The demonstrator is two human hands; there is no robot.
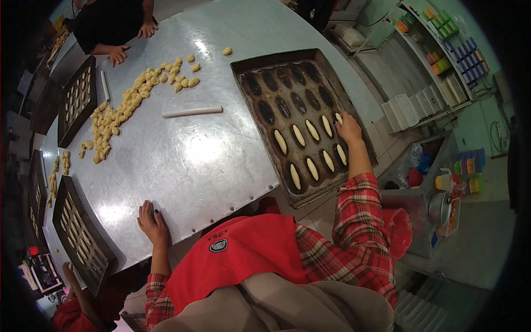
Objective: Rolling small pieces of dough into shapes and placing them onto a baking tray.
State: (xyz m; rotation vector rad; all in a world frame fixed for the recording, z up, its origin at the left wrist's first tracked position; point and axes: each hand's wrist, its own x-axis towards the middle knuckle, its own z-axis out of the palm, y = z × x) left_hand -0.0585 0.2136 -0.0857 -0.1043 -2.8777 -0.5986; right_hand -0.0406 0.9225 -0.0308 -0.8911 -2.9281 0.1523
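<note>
My right hand (349, 130) is over a dark baking tray (326, 185) at the right end of the table. Its fingers are closed round a small pale spindle-shaped dough piece (338, 118), partly hidden by the hand. Similar dough pieces, one of them an elongated piece (312, 129), lie in two rows in the tray's near half. The far half shows dark oval marks on bare metal. My left hand (152, 223) rests on the table's near edge, fingers stretched out, holding nothing.
Many small dough lumps (133, 99) spread across the metal table (232, 149), near a pale rolling pin (192, 112). More filled trays, including a near-left tray (83, 238), stand left. A co-worker's hands (119, 54) rest at the far edge; another person (83, 310) is lower left.
</note>
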